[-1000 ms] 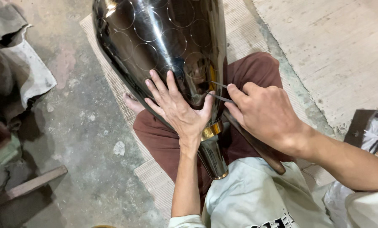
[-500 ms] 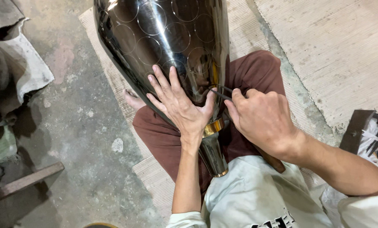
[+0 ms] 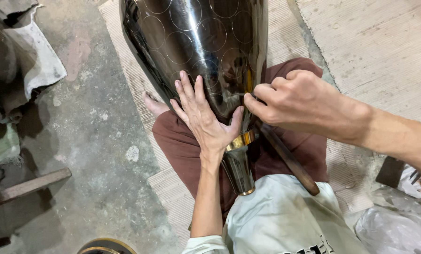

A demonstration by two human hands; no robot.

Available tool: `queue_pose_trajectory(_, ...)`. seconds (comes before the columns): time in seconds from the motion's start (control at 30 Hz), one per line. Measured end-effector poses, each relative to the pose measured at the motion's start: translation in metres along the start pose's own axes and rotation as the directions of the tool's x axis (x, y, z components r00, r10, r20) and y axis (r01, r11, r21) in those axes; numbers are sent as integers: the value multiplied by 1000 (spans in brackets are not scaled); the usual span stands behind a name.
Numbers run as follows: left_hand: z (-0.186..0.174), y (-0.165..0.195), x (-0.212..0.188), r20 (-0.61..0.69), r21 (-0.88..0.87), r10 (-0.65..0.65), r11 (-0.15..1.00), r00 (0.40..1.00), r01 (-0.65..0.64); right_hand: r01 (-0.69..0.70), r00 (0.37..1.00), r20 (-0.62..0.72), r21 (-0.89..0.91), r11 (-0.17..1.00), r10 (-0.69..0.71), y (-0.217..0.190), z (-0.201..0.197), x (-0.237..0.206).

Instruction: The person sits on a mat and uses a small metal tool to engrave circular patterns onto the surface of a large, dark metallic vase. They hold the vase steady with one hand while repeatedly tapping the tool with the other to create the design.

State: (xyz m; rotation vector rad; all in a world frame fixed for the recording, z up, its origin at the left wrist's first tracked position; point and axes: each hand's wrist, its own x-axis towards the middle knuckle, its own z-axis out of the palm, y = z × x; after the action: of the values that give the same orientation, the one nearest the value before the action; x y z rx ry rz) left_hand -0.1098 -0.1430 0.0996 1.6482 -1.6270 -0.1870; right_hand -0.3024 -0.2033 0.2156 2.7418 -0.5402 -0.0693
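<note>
Head view looks down on a large dark polished metal vase point(image 3: 196, 47) filling the upper middle of the frame, its surface marked with scribed circles, its narrow neck with a brass band point(image 3: 241, 140) pointing down toward the person's lap. Left hand point(image 3: 204, 117) lies flat and spread on the vase's lower body, fingers open, pressing rather than gripping. Right hand point(image 3: 297, 101), at centre right, has its grip closed tight on a slim engraving tool point(image 3: 288, 157) whose dark wooden handle runs down to the lower right; the tip, mostly hidden by the fingers, meets the metal just beside the left thumb. Judging by this, clean work calls for a steady brace from the spread palm, short controlled strokes along the scribed line, and the tip kept from skating over the glossy curve. Woven mat point(image 3: 125, 56) and concrete floor point(image 3: 88, 141) lie beneath.
</note>
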Motion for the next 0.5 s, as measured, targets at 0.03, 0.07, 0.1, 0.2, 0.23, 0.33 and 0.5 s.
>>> queue_pose_trajectory(0.03, 0, 0, 0, 1, 2, -1, 1000, 1000, 1, 5, 1000, 4, 6, 1000, -6, 1, -3, 2)
queue_pose_trajectory(0.07, 0, 0, 0, 2, 3, -2, 1000, 1000, 2, 11, 1000, 8, 12, 1000, -11, 1, -5, 3)
queue_pose_trajectory(0.1, 0, 0, 0, 2, 3, -3, 1000, 1000, 3, 16, 1000, 11, 17, 1000, -16, 1, -7, 4)
queue_pose_trajectory(0.2, -1, 1, -1, 2, 2, -8, 1000, 1000, 8, 23, 999, 29, -6, 1000, -22, -1, -9, 7)
queue_pose_trajectory(0.23, -1, 1, -1, 2, 0, -8, 1000, 1000, 8, 15, 1000, 13, -1, 1000, -15, -2, -9, 8)
queue_pose_trajectory(0.33, -1, 0, 0, 1, 2, 0, 1000, 1000, 0, -3, 1000, -25, 3, 1000, 3, -4, -8, 8)
queue_pose_trajectory(0.5, -4, 0, 0, 13, 10, 6, 1000, 1000, -7, -9, 998, -61, 21, 1000, 10, -3, -9, 5)
